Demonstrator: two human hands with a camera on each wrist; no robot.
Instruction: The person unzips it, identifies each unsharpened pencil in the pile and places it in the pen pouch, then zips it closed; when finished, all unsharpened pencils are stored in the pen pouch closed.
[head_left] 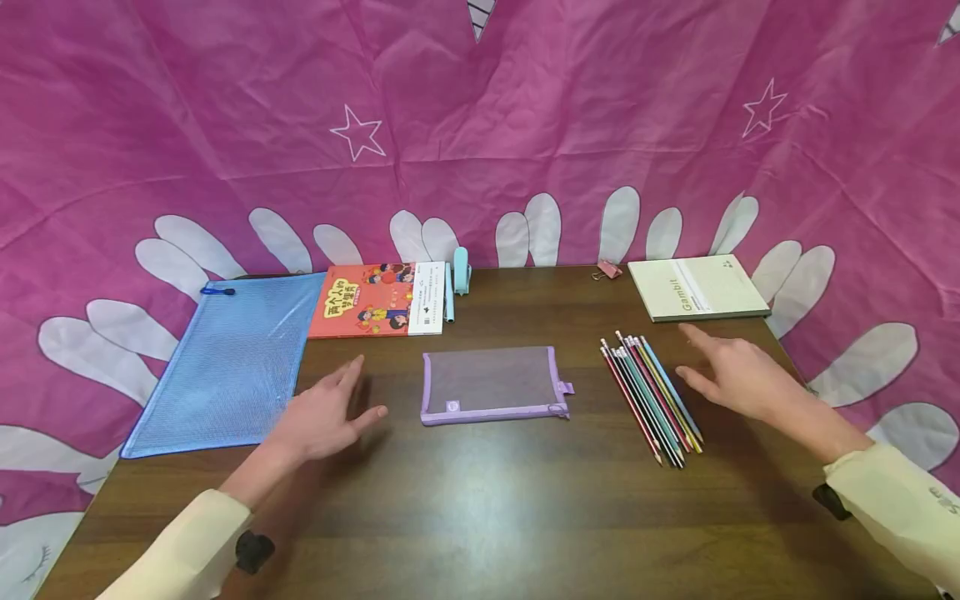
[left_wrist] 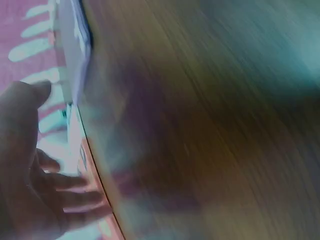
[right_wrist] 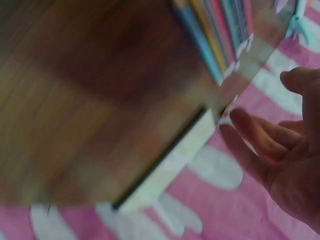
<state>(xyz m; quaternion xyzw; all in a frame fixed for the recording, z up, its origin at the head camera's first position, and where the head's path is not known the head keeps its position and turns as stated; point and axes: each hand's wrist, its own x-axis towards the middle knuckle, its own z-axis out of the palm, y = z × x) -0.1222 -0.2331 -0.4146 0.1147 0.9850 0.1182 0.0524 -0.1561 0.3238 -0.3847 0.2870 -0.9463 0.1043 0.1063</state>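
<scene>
My left hand hovers over the table between a blue mesh zip folder and a purple-edged mesh pencil pouch, its thumb and fingers apart and nothing in them. On the other side, my right hand is spread beside a bunch of pencils, also holding nothing. The pencils lie loosely side by side, eraser ends toward the back. The pouch lies flat, its zipper along the near edge. In the right wrist view, the fingers point past a pale green notebook. The left wrist view is blurred.
At the back left lies a red picture book, with a pen and a light blue stapler beside it. A pink binder clip sits near the notebook. Pink patterned cloth hangs behind the wooden table.
</scene>
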